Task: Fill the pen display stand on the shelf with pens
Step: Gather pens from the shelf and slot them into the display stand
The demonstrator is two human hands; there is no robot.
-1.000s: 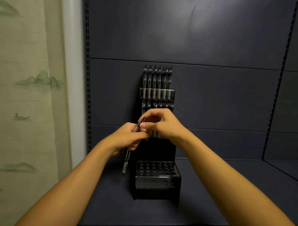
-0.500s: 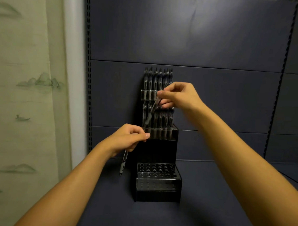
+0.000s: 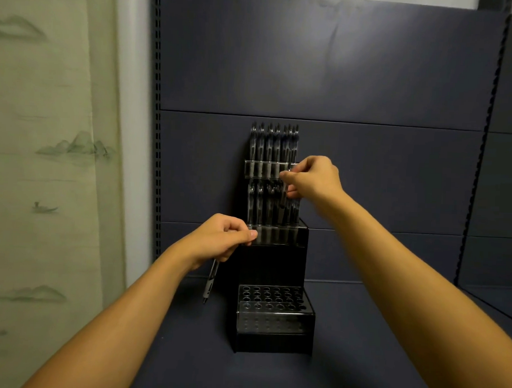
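While a pale wall hanging (image 3: 45, 155) painted with faint green hills fills the left edge of the view, a slotted upright (image 3: 155, 130) marks where the dark shelf unit begins, its back panel (image 3: 328, 65) rising behind everything. Just right of that upright, the left hand (image 3: 222, 240) is curled round a pen (image 3: 210, 282), which hangs down below the fist with its tip pointing at the shelf (image 3: 183, 352); the thumb and forefinger reach the left end of the middle tier. At the middle of the shelf, toward its back edge and against the panel, stands the black pen display stand (image 3: 275, 268), stepped in three tiers. Its top tier holds a row of pens (image 3: 273, 141) upright behind a clear strip, and the middle tier holds a second row (image 3: 263, 203). The lowest tier at the front shows a grid of round holes (image 3: 270, 297), none of them holding a pen. To the right of the upper rows, the right hand (image 3: 311, 178) pinches another pen (image 3: 283, 204) between thumb and fingertips, holding it nearly upright among the right-hand pens of the middle row; whether its tip sits in a hole cannot be told. Farther right, a second slotted upright (image 3: 485, 145) bounds the panel
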